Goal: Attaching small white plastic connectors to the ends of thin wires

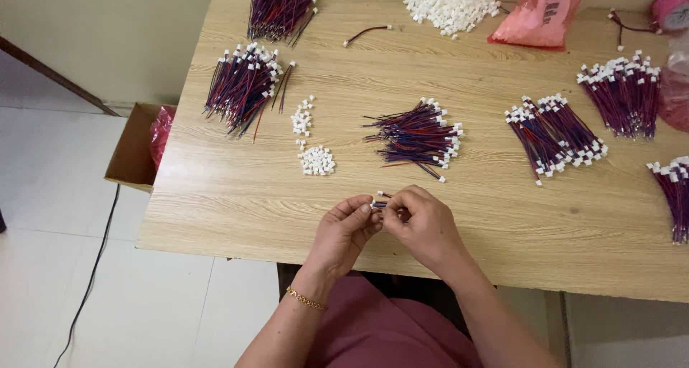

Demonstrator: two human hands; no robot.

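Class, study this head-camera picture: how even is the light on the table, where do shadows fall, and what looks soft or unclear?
Head view: soft, even light on the wooden table, no glare; only faint shadows beneath the left hand and right hand; the small wire piece pinched between them is too tiny to resolve; wire bundles at the right edge are cropped.

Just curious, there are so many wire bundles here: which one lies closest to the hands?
The loose bundle in the table's middle, just beyond both hands, wires fanned out; the others sit toward the edges.
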